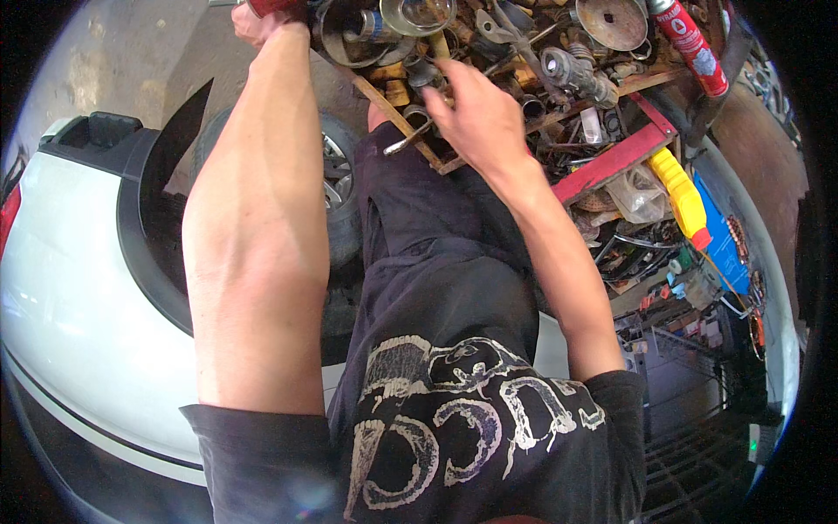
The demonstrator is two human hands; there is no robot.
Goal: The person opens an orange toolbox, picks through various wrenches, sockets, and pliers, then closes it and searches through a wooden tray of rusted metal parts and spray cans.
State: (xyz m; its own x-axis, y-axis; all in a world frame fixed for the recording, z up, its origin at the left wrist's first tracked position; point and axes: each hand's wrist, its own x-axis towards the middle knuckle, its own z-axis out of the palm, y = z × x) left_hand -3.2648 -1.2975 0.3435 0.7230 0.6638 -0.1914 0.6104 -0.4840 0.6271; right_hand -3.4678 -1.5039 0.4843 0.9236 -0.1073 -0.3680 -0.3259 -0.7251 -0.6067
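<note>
At the top left edge, my left hand [255, 27] is closed around a red object [272, 6], mostly cut off by the frame. My right hand [481, 114], slightly blurred, reaches over a wooden tray [429, 152] full of metal parts. Its thumb and index finger are apart beside a dark cylindrical metal part [422, 71], with nothing seen held; contact is unclear. Below the fingers a shiny metal rod [406, 141] sticks out over the tray's edge. Near the far side lie a glass bowl [419, 14], a rusty round metal pan [612, 23] and a greasy metal joint part [576, 75].
A white car body [85, 242] and a wheel [337, 173] are at the left. On the right are a red spray can [691, 46], a red metal bar [612, 160], a yellow plastic bottle [681, 193] and a lower shelf of mixed parts.
</note>
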